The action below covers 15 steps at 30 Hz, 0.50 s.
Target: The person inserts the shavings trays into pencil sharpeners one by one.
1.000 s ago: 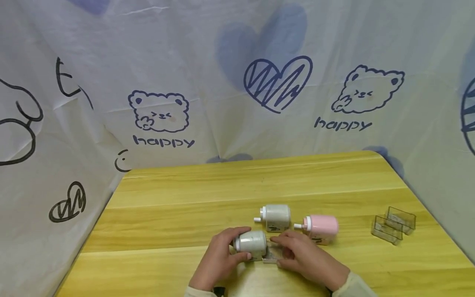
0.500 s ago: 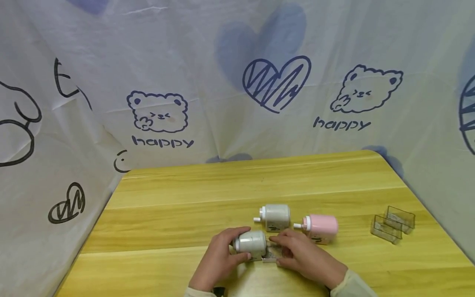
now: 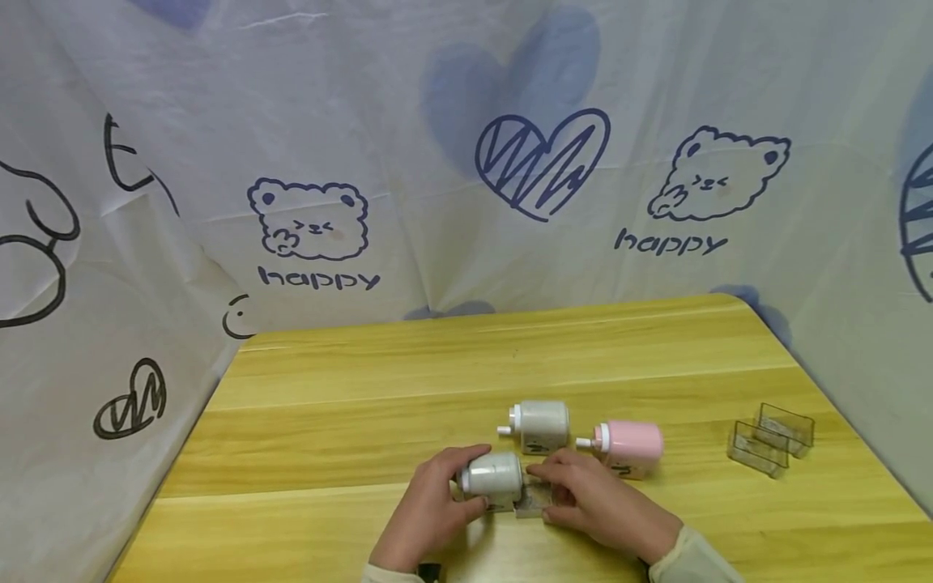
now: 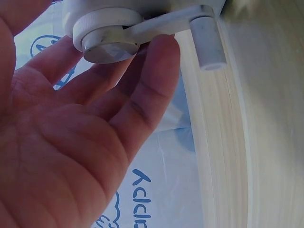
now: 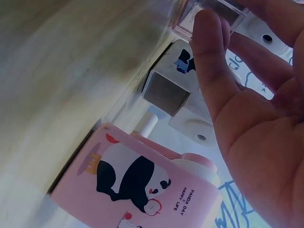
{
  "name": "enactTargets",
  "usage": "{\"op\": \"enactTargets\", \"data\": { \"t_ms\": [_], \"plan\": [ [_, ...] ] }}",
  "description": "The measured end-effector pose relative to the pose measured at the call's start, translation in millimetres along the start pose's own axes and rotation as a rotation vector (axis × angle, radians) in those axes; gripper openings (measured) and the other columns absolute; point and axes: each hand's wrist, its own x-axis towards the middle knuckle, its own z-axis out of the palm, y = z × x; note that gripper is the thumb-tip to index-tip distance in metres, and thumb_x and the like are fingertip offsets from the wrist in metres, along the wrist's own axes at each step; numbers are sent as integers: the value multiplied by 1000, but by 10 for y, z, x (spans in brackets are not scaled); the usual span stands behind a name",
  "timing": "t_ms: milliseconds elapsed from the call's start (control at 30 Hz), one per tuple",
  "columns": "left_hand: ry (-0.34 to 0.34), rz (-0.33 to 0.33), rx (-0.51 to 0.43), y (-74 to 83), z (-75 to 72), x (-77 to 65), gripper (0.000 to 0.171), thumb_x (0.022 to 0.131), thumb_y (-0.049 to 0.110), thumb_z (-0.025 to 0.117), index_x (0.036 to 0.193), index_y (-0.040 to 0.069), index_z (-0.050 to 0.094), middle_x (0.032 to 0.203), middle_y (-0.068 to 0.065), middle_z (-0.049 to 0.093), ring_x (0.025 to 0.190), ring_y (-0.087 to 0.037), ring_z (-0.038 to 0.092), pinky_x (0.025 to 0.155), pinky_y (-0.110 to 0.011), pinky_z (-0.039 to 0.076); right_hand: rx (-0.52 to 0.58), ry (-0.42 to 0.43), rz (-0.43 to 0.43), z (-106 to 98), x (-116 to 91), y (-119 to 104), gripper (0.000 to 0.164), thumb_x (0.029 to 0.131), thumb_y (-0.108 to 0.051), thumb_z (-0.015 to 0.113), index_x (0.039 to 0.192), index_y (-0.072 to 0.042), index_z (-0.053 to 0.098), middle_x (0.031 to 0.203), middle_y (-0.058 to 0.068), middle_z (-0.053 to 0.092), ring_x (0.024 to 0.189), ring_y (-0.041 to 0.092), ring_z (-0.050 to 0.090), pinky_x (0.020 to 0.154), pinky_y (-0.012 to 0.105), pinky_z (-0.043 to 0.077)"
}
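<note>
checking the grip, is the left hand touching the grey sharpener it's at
Touching: the head view shows the left hand wrapped round the grey sharpener.

The desk (image 3: pixel 364 421) is showing smooth, lightly glossy wood grain, the grey sharpener (image 3: pixel 494 476) is looking like matt plastic, and the trays (image 3: pixel 773 441) are gleaming as clear plastic.

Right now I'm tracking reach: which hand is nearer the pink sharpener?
Right. The right hand lies just beside the pink sharpener; the left hand is farther off.

A makeshift home recording corner: a small wooden table (image 3: pixel 452 380) hemmed in by a white cartoon-printed cloth (image 3: pixel 408 186) with bears, hearts and "happy".
</note>
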Motion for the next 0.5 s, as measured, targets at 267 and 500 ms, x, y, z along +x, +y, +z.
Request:
{"op": "enactTargets", "data": {
  "t_ms": [267, 500],
  "plan": [
    [0, 13, 4, -14, 0, -2, 54, 76, 13, 76, 128, 13, 60, 122, -7, 60, 108, -23, 56, 92, -40, 46, -12, 1, 13, -1, 13, -6, 51, 87, -28, 69, 132, -6, 56, 111, 1, 55, 84, 7, 49, 68, 24, 45],
    [0, 18, -6, -21, -5, 2, 55, 76, 14, 76, 128, 13, 60, 123, -8, 60, 110, -24, 56, 93, -41, 45, -21, 23, 22, 8, 31, -8, 51, 86, -24, 70, 131, -4, 56, 111, 3, 55, 83, 6, 49, 68, 24, 46]
  ]
}}
